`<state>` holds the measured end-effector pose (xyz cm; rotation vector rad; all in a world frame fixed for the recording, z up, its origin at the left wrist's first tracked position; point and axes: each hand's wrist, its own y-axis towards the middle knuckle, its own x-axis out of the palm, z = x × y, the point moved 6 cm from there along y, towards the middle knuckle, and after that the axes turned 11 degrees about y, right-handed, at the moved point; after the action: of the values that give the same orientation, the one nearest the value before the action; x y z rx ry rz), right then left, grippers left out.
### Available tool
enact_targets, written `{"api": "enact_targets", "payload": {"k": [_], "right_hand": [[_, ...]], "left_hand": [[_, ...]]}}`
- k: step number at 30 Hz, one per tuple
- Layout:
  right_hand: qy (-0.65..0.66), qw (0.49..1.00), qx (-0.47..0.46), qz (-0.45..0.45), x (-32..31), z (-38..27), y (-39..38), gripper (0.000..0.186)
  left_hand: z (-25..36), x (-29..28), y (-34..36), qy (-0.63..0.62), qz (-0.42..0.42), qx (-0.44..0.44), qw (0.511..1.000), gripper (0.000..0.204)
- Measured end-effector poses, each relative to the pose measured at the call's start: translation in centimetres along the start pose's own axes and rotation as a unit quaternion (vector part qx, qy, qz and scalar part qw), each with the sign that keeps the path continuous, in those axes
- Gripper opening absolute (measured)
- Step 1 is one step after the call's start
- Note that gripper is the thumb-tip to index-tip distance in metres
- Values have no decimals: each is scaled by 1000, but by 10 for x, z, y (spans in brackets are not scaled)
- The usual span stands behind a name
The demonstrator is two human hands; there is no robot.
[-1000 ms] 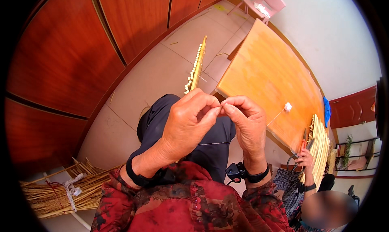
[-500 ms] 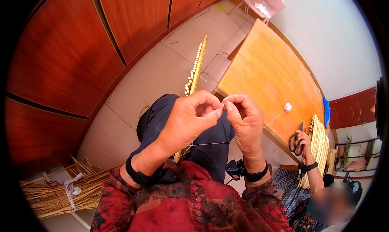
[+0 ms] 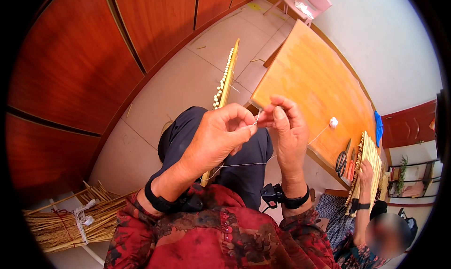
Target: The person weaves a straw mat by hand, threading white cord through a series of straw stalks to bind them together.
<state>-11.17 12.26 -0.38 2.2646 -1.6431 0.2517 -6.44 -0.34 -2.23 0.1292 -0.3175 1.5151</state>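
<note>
My left hand pinches a thin white string between thumb and forefinger, above my lap. Close beside it, my right hand has its thumb and forefinger raised and parted, while its other fingertips are at the short twisted end of string by the left pinch. A slack length of the string crosses below both hands, and it leads right toward a white string ball on the table. Under my hands a long, narrow row of pale stalks with rounded white ends slants away, its middle hidden by my left hand.
An orange wooden table stands ahead right. On its near right lie black scissors and an orange-handled tool. A co-worker's hand rests on a stalk mat. Dry stalk bundles lie at lower left.
My right thumb and forefinger have lifted and spread away from the left fingertips, where they were pinched together. The co-worker has put down the scissors and moved a hand onto the stalks.
</note>
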Motion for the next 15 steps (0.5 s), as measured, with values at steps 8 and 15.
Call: {"api": "enact_targets", "payload": {"k": [8,15], "right_hand": [[1,995,101,-23,-1,8,-11,13],[-7,993,107,-51,5,3,-8,11]], "left_hand": [[6,-6,-2,133,91,122,979,5],[20,-3,-7,243,124,156,949,6]]}}
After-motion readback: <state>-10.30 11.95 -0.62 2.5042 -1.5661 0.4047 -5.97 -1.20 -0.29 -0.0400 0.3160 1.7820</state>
